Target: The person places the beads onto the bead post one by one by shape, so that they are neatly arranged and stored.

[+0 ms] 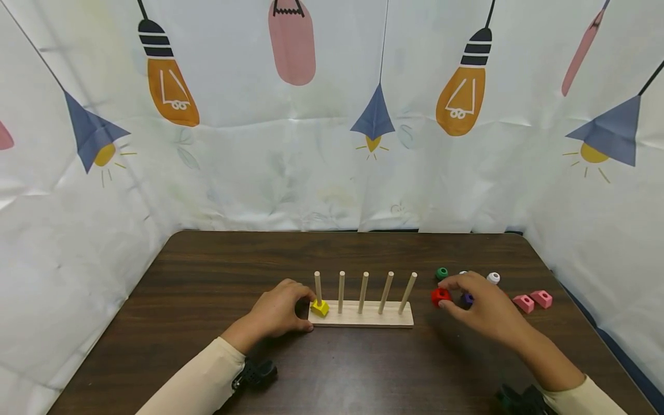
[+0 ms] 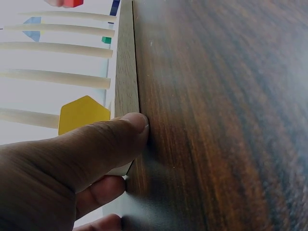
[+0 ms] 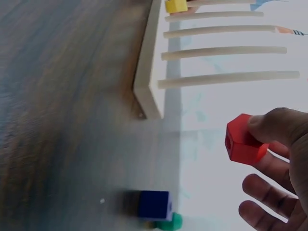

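Observation:
A pale wooden peg board (image 1: pixel 363 321) with several upright pegs lies mid-table. At its left end my left hand (image 1: pixel 277 308) grips the base, the thumb (image 2: pixel 130 124) along the front edge and the other fingers past the end. A yellow hexagonal bead (image 1: pixel 320 309) sits at the foot of the leftmost peg, right beside that hand. To the right of the board my right hand (image 1: pixel 485 308) pinches a red hexagonal bead (image 3: pixel 243 139) between thumb and fingers, held above the table. Under that hand, partly covered by it in the head view, is a dark blue cube bead (image 3: pixel 154 205).
Behind the right hand lie a green bead (image 1: pixel 442 273) and a white bead (image 1: pixel 493 278), with another white one mostly hidden. Two pink beads (image 1: pixel 524 303) lie farther right on the brown table (image 1: pixel 218 265). A patterned white curtain (image 1: pixel 233 173) surrounds the table.

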`<state>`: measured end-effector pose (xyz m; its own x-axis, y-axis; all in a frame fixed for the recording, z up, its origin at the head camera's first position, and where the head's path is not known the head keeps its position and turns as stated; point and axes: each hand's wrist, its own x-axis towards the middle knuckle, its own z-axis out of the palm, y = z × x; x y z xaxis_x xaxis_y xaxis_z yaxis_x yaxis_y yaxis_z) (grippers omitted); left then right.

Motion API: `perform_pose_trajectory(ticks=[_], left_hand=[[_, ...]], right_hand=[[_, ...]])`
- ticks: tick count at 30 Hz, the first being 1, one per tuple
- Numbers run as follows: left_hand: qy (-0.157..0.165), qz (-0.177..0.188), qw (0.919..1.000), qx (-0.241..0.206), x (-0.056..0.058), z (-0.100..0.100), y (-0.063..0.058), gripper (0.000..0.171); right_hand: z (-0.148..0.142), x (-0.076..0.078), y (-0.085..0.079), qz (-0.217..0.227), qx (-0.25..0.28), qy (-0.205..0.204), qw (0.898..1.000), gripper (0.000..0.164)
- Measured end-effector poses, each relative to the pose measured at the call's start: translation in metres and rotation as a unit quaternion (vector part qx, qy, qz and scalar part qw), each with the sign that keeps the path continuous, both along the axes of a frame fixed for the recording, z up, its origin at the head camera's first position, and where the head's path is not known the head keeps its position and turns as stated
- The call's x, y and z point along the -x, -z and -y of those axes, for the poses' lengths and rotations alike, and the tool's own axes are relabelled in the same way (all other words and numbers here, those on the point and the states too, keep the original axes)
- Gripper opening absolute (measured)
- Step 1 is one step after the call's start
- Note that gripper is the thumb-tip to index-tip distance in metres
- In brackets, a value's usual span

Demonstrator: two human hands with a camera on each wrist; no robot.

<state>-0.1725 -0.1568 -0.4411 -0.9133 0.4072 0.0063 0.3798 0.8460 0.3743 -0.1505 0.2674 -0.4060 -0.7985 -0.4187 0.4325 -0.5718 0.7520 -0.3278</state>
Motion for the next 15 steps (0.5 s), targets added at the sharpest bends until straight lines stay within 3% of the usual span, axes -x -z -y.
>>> perform_pose_trajectory(ticks=[7, 15], left_hand=[[-0.002, 0.001, 1.0, -0.001, -0.001, 0.0, -0.001, 0.045], [-0.006, 0.002, 1.0, -0.002, -0.002, -0.001, -0.002, 0.045]], right_hand=[[0.008, 0.0, -0.015, 0.03, 0.024, 0.011, 0.999, 0.037], [0.015, 0.004, -0.027, -0.001, 0.065, -0.015, 0.998, 0.036]])
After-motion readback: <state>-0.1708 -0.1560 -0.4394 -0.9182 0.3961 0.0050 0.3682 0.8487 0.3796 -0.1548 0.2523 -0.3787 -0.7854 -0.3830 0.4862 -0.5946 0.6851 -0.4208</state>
